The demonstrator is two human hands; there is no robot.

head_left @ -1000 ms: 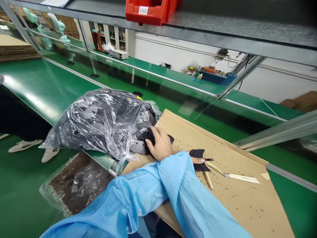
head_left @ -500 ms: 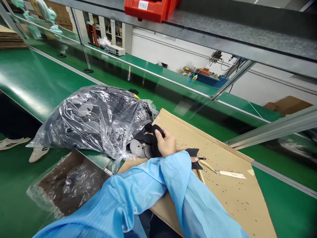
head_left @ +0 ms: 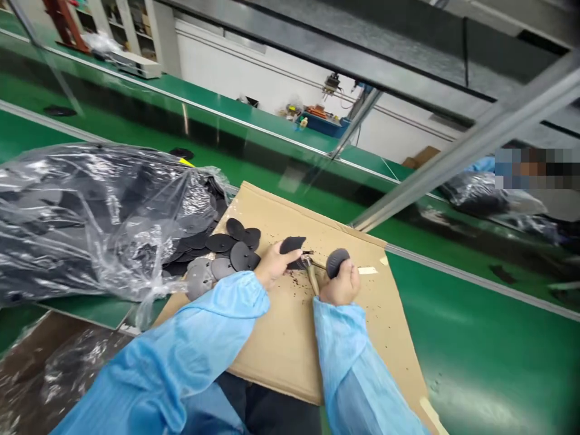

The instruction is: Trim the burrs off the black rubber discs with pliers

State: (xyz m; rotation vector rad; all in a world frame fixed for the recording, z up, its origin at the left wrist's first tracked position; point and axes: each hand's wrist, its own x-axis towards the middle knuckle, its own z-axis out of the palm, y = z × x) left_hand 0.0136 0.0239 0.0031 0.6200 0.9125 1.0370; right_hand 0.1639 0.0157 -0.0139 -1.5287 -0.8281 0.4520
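My left hand (head_left: pixel 270 270) is closed on a black round disc (head_left: pixel 292 246) held just above the cardboard sheet (head_left: pixel 290 344). My right hand (head_left: pixel 339 284) is closed on another black disc (head_left: pixel 337 261), and a brass-coloured tool (head_left: pixel 312 278) sticks out beside it. Several loose black discs (head_left: pixel 235 249) lie on the cardboard to the left of my left hand, spilling from a clear plastic bag (head_left: pixel 90 217) full of such discs. Both arms wear light blue sleeves.
Dark crumbs dot the cardboard between my hands. A green conveyor belt (head_left: pixel 475 338) runs around the cardboard. A metal frame bar (head_left: pixel 453 157) crosses at the upper right. Another person with a dark bag (head_left: pixel 480 194) sits at the far right. A lined carton (head_left: pixel 45 374) lies lower left.
My left hand drew back from the bag's mouth with a disc and moved right. My right hand came out from under the left sleeve, holding a disc. The view swung right.
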